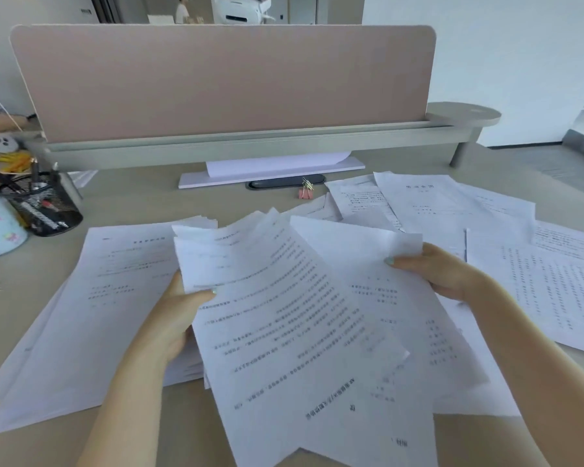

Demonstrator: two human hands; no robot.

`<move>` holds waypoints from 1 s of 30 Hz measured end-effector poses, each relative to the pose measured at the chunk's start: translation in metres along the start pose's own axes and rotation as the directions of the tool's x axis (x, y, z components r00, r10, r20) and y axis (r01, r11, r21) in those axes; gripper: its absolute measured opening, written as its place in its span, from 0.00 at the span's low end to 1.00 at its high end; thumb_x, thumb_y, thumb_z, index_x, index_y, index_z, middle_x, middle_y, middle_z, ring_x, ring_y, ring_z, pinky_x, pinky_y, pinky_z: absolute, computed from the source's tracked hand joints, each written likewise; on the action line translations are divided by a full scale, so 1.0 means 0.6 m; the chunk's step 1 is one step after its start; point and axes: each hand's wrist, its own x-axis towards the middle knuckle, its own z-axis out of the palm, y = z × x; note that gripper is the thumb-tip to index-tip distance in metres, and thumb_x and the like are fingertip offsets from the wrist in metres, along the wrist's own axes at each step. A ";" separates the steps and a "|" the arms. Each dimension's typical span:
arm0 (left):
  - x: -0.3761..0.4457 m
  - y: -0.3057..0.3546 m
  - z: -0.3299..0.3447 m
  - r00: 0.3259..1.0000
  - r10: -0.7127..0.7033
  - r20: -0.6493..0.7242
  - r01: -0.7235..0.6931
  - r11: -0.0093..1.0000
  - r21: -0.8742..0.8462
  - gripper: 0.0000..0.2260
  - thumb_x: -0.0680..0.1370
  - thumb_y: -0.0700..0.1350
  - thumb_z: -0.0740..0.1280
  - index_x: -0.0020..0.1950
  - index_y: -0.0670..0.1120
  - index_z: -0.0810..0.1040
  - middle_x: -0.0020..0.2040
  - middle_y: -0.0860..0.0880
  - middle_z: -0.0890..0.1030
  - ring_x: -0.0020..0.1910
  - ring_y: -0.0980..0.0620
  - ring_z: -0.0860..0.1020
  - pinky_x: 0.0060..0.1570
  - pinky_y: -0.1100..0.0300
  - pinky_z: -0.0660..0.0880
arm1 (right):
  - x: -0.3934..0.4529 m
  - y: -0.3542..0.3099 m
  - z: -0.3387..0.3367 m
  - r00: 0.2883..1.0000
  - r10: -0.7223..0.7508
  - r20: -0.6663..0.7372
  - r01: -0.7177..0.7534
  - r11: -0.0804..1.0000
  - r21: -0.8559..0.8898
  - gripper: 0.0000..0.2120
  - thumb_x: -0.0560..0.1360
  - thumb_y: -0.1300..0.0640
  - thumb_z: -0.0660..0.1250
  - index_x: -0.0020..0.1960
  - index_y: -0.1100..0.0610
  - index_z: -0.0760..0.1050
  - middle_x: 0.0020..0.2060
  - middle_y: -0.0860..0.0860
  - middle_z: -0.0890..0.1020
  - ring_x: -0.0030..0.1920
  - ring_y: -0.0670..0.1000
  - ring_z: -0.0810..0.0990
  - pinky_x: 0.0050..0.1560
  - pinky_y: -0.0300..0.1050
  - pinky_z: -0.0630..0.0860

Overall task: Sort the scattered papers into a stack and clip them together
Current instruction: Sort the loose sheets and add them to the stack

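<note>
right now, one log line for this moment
left hand: holds papers | right hand: holds same papers | clip: unused on desk | sheets: still scattered

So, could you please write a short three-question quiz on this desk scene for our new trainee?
1. True or false: the small pink binder clip is already clamped on the fanned bundle of white printed sheets.
2. Which hand grips the bundle's left edge: A) left hand, B) right hand, C) neither?
3. Fill in: the black wire-mesh pen holder stands at the far ____ of the beige desk.

Key: 1 false, the clip lies loose on the desk beyond the papers; 2 A; 3 left.
</note>
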 end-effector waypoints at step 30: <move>0.004 -0.006 0.015 0.997 0.072 -0.011 -0.073 0.986 -0.148 0.18 0.76 0.32 0.64 0.64 0.48 0.73 0.53 0.52 0.81 0.54 0.52 0.79 0.46 0.58 0.74 | 0.088 -0.030 0.128 0.996 0.042 -0.077 -0.042 0.999 0.006 0.20 0.71 0.46 0.71 0.56 0.59 0.79 0.49 0.56 0.85 0.50 0.58 0.84 0.58 0.59 0.77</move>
